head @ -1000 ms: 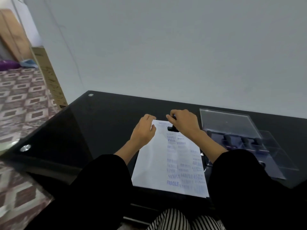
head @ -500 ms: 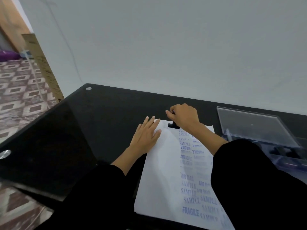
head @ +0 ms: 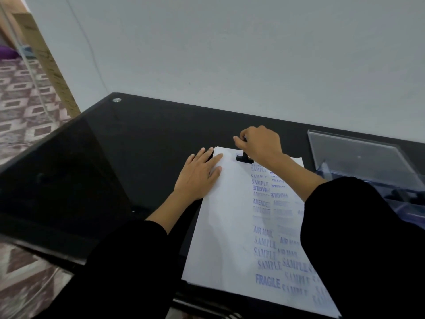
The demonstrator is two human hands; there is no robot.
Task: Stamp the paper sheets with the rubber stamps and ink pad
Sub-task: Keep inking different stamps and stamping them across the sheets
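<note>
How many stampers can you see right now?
1 for sure: the black stamp gripped by the right hand, set on the paper near its far edge. Dark shapes in the clear box might be more, half hidden by the sleeve.

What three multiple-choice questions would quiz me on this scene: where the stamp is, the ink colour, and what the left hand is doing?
1. Where on the paper sheet is the stamp?
A. near its far edge
B. near its front edge
C. off the sheet
2. What colour are the printed words?
A. red
B. blue
C. green
3. What is the left hand doing?
A. lying flat on the sheet
B. gripping a stamp
C. raised in the air
Answers: 1 A, the right hand grips the stamp there; 2 B, SAMPLE and FRAGILE read blue; 3 A, it rests straight-fingered on the paper's left edge.
</note>
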